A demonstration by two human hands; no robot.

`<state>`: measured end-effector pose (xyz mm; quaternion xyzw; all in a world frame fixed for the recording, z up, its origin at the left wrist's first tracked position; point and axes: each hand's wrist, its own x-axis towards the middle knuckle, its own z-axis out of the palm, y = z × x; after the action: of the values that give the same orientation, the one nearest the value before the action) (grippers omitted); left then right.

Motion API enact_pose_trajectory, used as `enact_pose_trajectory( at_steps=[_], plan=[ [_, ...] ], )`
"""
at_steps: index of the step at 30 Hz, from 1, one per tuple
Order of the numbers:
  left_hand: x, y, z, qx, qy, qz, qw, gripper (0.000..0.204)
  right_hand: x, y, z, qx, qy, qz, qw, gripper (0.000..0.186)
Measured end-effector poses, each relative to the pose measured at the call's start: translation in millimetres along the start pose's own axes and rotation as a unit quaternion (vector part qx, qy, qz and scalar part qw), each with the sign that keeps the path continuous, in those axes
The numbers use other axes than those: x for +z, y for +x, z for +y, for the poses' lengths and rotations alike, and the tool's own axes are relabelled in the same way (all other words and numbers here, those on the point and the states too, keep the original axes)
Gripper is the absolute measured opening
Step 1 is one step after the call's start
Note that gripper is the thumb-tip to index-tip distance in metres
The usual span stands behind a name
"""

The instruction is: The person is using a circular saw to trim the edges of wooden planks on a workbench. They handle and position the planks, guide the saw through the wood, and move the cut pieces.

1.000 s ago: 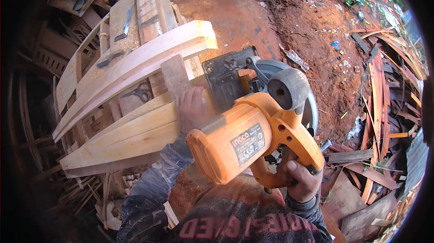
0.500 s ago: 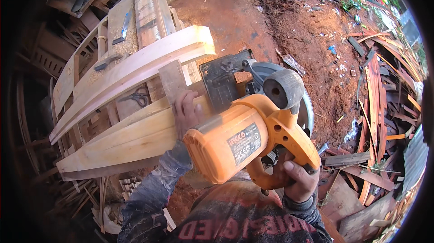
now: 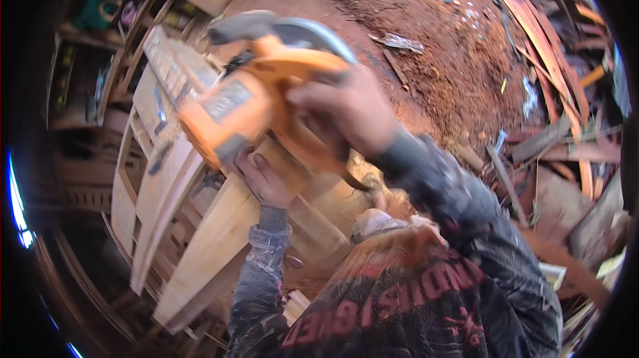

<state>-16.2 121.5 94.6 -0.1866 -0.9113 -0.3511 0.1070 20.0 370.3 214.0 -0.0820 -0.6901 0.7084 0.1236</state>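
An orange circular saw (image 3: 226,118) with a dark handle end and a grey blade guard (image 3: 313,35) is raised over the workbench, blurred by motion. My right hand (image 3: 353,108) is closed around its rear handle. Beneath the saw's motor housing, my left hand (image 3: 263,181) grips the near end of a pale wooden plank (image 3: 206,245), its fingers curled and partly smeared. That plank runs away toward the lower left. Beside it lies another long pale board (image 3: 163,198). The saw hides part of the bench.
A blue-handled tool (image 3: 160,108) and a dark tool (image 3: 158,158) lie on the bench's sawdust-covered panel. Shelving (image 3: 80,85) stands at the far left. Reddish dirt ground (image 3: 426,71) stretches to the right, with scrap wood strips (image 3: 542,45) piled along its edge.
My right hand has carried the saw up and to the left, away from the board's end. My left hand stays on the plank. The whole view has turned and shifted.
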Motion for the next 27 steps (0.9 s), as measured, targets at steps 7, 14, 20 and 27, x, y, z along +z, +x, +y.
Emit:
enact_pose_trajectory(
  at_steps=[7, 14, 20, 27],
  plan=[
    [6.9, 2.6, -5.6, 0.02, -0.028, 0.058, 0.998, 0.034, 22.3, 46.2, -23.0, 0.001, 0.048, 0.081, 0.996, 0.021],
    [11.9, 0.9, -0.2, 0.046, 0.057, 0.025, 0.997, 0.029, -96.4, -80.8, -45.2, -0.291, -0.263, 0.136, 0.91, 0.011],
    [16.1, 1.2, -15.9, 0.083, 0.146, 0.016, 0.986, 0.028, -170.7, -232.9, 8.3, 0.071, -0.127, 0.199, 0.969, 0.023],
    [26.6, 4.5, -22.1, 0.07, 0.18, 0.002, 0.981, 0.031, -234.0, -445.4, 159.4, 0.321, -0.107, 0.367, 0.867, 0.016]
  ],
)
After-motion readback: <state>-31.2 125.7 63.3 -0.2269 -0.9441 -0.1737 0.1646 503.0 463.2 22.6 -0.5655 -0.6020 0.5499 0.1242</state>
